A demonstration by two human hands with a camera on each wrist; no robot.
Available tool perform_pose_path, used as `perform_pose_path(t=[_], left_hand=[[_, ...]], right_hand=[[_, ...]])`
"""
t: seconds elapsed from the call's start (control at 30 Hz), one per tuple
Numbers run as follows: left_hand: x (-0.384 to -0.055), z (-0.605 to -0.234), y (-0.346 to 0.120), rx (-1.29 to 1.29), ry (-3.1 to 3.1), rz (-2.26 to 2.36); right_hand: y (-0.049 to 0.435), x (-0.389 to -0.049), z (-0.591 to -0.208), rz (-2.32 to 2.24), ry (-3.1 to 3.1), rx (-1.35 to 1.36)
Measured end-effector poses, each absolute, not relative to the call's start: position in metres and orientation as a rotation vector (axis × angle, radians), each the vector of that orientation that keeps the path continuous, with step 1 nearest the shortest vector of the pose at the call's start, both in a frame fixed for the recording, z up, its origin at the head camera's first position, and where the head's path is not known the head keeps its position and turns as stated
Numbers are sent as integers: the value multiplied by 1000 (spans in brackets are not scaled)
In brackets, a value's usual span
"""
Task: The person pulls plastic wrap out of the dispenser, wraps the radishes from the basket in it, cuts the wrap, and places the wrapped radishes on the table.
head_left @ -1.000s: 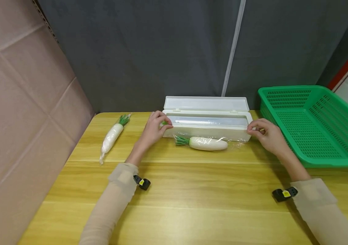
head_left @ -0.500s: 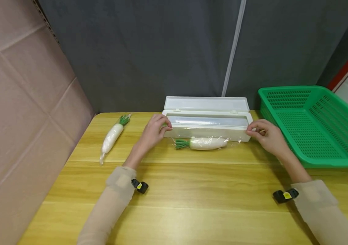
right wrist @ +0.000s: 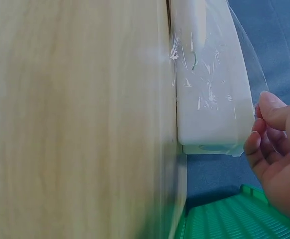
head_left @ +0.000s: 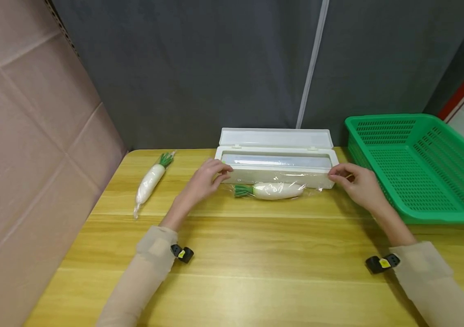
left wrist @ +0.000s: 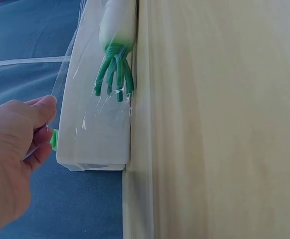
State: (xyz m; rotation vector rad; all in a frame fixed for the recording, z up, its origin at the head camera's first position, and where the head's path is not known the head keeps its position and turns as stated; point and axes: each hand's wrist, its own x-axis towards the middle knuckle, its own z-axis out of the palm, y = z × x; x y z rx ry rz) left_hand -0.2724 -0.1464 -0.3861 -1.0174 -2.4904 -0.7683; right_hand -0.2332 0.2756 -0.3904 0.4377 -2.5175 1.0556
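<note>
A white radish [head_left: 278, 191] with green stalks lies under clear cling film [left wrist: 92, 124] along the front of a white cling film box [head_left: 277, 178]. The box's lid [head_left: 277, 137] is raised, and the film roll [head_left: 278, 161] shows inside. My left hand [head_left: 205, 180] pinches the film's left corner between thumb and fingers near the box's left end, close to a green tab [left wrist: 54, 140]. At the right end, my right hand [head_left: 356, 184] pinches the other corner. In the right wrist view the film stretches from the box up to that thumb.
A second radish [head_left: 149, 182], wrapped in film, lies at the left of the wooden table [head_left: 256, 263]. To the right stands a green plastic basket [head_left: 440, 181]. A dark grey curtain [head_left: 195, 68] hangs behind the table.
My left hand has come slightly down and forward from the box's left end, drawing the film's edge with it. The right hand has barely moved. Both radishes lie about where they were.
</note>
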Motion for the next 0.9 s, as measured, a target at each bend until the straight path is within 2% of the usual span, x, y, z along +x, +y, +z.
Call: perform_pose_path(t=[0.9], left_hand=[[-259, -389, -150, -1237, -2497, -673]], right_hand=[[284, -229, -397, 998, -2538, 680]])
